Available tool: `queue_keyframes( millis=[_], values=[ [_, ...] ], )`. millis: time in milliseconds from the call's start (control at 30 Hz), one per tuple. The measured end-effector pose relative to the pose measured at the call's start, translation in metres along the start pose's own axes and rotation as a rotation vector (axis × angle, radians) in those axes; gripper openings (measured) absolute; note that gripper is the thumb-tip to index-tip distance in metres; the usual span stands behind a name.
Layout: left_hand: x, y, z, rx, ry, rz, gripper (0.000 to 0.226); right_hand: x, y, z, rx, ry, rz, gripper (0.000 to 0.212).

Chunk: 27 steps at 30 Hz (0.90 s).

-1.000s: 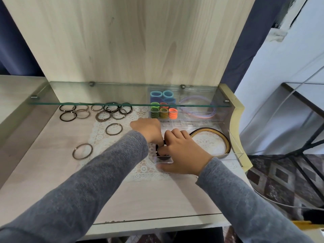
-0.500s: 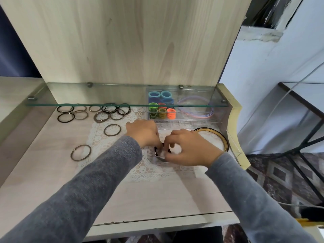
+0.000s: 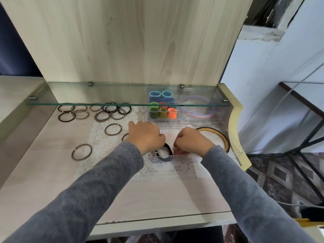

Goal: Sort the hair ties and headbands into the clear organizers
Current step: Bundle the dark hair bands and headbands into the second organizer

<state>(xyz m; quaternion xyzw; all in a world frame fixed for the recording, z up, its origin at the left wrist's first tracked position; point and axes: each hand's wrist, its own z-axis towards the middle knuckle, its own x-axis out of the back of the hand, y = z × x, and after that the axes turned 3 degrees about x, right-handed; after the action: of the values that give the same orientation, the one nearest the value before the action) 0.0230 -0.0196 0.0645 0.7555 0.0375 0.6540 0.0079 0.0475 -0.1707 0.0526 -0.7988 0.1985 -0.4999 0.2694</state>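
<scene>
Surface: pale wood-grain desk [image 3: 52, 172] with an upright back panel [image 3: 122, 41], a glass shelf [image 3: 105, 95] across it, and a white lace doily [image 3: 98, 137] under the work area. A patterned carpet [image 3: 280, 176] shows at three o'clock, beyond the desk edge.

Item 1, rear clear organizer [image 3: 192, 118], twelve o'clock from my hands, under the shelf. The left compartments hold stacked coloured hair ties [image 3: 163, 113] in blue, green, yellow and orange. The right compartment holds lilac and pink headbands [image 3: 198, 115].

Item 2, near clear organizer [image 3: 184, 157], directly under my hands. Its right part holds a tan-and-black headband [image 3: 226, 142]. Its left compartment holds one black hair tie [image 3: 166, 158], lying against the front wall.

Item 3, loose brown hair ties [image 3: 101, 116], a cluster at ten o'clock on the desk and doily, with singles nearer at nine.

Item 4, my left hand [image 3: 145, 135], fingers curled over the upper left edge of the black hair tie. I cannot tell whether it grasps the tie or only rests there.

Item 5, my right hand [image 3: 191, 141], fingers curled down into the same compartment, tips just beside the tie's right edge. Whether they pinch it is hidden.

Step in hand, by my judgement: seating this black hair tie in the near organizer, with most loose ties not yet sorted. The next move calls for freeing both hands without dragging the tie back out, then reaching to nine or ten o'clock for a loose brown tie.

Writing, brands, labels: none legible.
</scene>
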Motion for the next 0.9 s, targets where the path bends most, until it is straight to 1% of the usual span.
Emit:
queue_keyframes(
  millis=[67,200,300,500,600,767,900],
  values=[
    [0.0,0.001,-0.001,0.002,-0.003,0.015,0.036,0.001,-0.004,0.0,-0.035,-0.032,0.024,0.032],
    [0.001,0.002,-0.003,0.001,0.019,0.04,0.035,0.003,-0.009,0.0,-0.093,-0.053,0.121,0.026],
    [0.0,0.002,-0.003,-0.012,0.024,0.036,0.035,0.003,-0.013,-0.001,-0.099,-0.034,0.148,0.026],
    [-0.001,0.001,-0.001,-0.052,0.001,-0.027,0.035,0.002,-0.017,-0.001,-0.105,-0.063,0.191,0.03],
    [-0.001,0.0,-0.001,-0.047,-0.015,-0.061,0.035,0.002,-0.017,-0.001,-0.103,-0.062,0.197,0.031],
    [0.0,-0.002,-0.002,-0.037,0.005,-0.059,0.035,0.002,-0.017,-0.001,-0.112,-0.067,0.165,0.029],
    [0.001,-0.002,-0.002,-0.026,-0.001,-0.078,0.031,0.0,-0.016,0.001,-0.105,-0.068,0.132,0.029]
  ],
)
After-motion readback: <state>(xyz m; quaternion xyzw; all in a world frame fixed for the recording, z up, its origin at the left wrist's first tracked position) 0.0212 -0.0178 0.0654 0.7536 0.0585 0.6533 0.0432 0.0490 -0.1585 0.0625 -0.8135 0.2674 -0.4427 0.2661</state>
